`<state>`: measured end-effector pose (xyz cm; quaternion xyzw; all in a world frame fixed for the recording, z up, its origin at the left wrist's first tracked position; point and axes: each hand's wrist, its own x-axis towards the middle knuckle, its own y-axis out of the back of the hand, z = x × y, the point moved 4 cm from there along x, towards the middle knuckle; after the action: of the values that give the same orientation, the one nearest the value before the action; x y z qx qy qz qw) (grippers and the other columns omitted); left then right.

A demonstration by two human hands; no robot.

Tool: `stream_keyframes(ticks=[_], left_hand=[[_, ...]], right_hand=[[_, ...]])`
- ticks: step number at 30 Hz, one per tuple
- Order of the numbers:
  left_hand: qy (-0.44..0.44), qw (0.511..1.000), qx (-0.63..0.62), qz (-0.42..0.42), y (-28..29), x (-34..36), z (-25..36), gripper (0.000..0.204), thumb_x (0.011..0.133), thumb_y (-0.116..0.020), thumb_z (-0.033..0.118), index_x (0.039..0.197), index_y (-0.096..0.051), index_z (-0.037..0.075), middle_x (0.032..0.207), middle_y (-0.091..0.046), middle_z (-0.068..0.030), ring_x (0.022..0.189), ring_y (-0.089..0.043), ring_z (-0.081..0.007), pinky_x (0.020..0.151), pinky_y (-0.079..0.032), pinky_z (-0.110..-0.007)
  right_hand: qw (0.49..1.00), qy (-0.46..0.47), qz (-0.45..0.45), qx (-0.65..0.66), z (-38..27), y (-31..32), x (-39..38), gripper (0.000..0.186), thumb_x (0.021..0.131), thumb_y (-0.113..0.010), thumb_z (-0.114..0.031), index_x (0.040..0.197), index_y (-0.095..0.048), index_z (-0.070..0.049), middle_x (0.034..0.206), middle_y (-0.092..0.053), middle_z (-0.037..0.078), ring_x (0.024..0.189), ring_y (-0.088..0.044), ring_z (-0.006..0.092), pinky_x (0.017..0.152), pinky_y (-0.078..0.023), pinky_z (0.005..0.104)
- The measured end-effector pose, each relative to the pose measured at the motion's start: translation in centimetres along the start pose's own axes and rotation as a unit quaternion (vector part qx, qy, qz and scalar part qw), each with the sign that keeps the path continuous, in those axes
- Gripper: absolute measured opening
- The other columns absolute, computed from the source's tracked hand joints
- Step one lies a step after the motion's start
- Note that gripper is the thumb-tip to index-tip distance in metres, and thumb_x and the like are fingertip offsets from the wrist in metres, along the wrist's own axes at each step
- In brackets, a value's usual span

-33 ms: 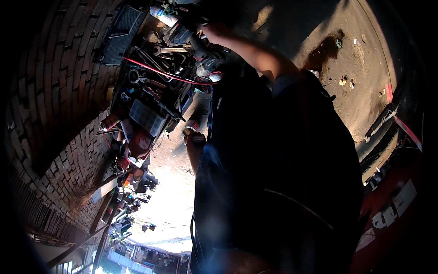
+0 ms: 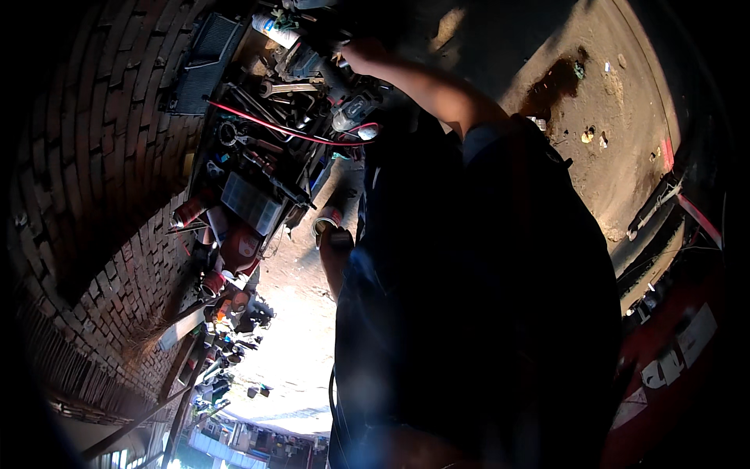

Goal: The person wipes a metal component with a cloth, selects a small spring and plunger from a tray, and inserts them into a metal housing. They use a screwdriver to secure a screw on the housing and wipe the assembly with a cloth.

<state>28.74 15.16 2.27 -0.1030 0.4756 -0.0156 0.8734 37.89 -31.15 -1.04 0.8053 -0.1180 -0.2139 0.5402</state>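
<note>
My right arm stretches up to a cluttered bench, where my right hand is closed at a small metallic piece too hidden to make out, beside a battery power tool, a white spray can and a spanner. Lower down, my left hand is curled round a dark object I cannot make out. It is right at a red open-topped can; whether it grips that can is unclear. My dark clothing fills the middle and hides part of both arms.
A red hose crosses the tools near a clear-lidded organiser. A brick wall with a leaning radiator runs along the left. The sandy ground on the right has a dark stain and scraps. A red panel stands lower right.
My right hand has shifted very slightly up and left among the tools. The view has moved a little; my left hand keeps the same grip.
</note>
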Motion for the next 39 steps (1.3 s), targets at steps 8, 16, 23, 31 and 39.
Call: stream_keyframes(ticks=[8, 16, 23, 31, 39], left_hand=[[-0.011, 0.981, -0.195, -0.004, -0.6, -4.8, -7.0, 0.006, 0.086, -0.06, 0.012, 0.083, -0.058, 0.007, 0.074, -0.06, -0.0066, 0.07, -0.058, -0.019, 0.066, -0.05, -0.031], [0.052, 0.954, -0.293, 0.029, 0.7, -13.0, -22.6, 0.011, 0.085, -0.06, 0.01, 0.074, -0.057, 0.01, 0.075, -0.061, -0.0044, 0.072, -0.059, -0.0184, 0.071, -0.049, -0.035], [0.117, 0.969, -0.215, 0.047, -3.9, -14.0, -29.1, 0.014, 0.086, -0.059, 0.01, 0.072, -0.055, 0.01, 0.07, -0.058, -0.0033, 0.069, -0.056, -0.0167, 0.068, -0.048, -0.032], [0.128, 0.989, -0.046, -0.063, -18.0, -6.8, -29.3, 0.015, 0.089, -0.052, 0.004, 0.076, -0.048, 0.008, 0.07, -0.046, -0.0027, 0.066, -0.048, -0.0106, 0.059, -0.042, -0.024], [-0.13, 0.934, 0.329, -0.049, -39.0, 6.0, -34.6, 0.023, 0.093, -0.051, 0.028, 0.094, -0.058, 0.007, 0.074, -0.051, 0.0017, 0.065, -0.046, -0.0058, 0.058, -0.038, -0.02]], right_hand=[[0.997, 0.001, 0.067, 0.039, 1.3, -0.8, -1.1, 0.019, 0.08, -0.059, -0.021, 0.09, -0.067, -0.008, 0.088, -0.067, 0.013, 0.082, -0.065, 0.0302, 0.073, -0.052, 0.0423], [0.597, -0.002, -0.073, 0.799, 8.4, 4.6, -16.4, 0.028, 0.086, -0.045, -0.006, 0.11, -0.055, 0.004, 0.109, -0.064, 0.014, 0.096, -0.064, 0.0213, 0.075, -0.053, 0.027], [0.429, -0.167, -0.077, 0.885, 19.2, 2.1, -28.9, 0.026, 0.081, -0.06, -0.004, 0.106, -0.058, 0.002, 0.097, -0.059, 0.01, 0.089, -0.061, 0.0199, 0.085, -0.055, 0.0341], [0.62, -0.277, -0.216, 0.702, 21.9, -2.3, -28.8, 0.021, 0.079, -0.072, -0.021, 0.092, -0.063, -0.007, 0.071, -0.058, -0.001, 0.06, -0.052, 0.0066, 0.057, -0.043, 0.0207], [0.626, -0.103, -0.285, 0.719, 29.0, -6.7, -21.4, 0.038, 0.083, -0.067, -0.022, 0.115, -0.058, -0.003, 0.106, -0.063, 0.007, 0.099, -0.058, 0.0149, 0.085, -0.046, 0.0275]])
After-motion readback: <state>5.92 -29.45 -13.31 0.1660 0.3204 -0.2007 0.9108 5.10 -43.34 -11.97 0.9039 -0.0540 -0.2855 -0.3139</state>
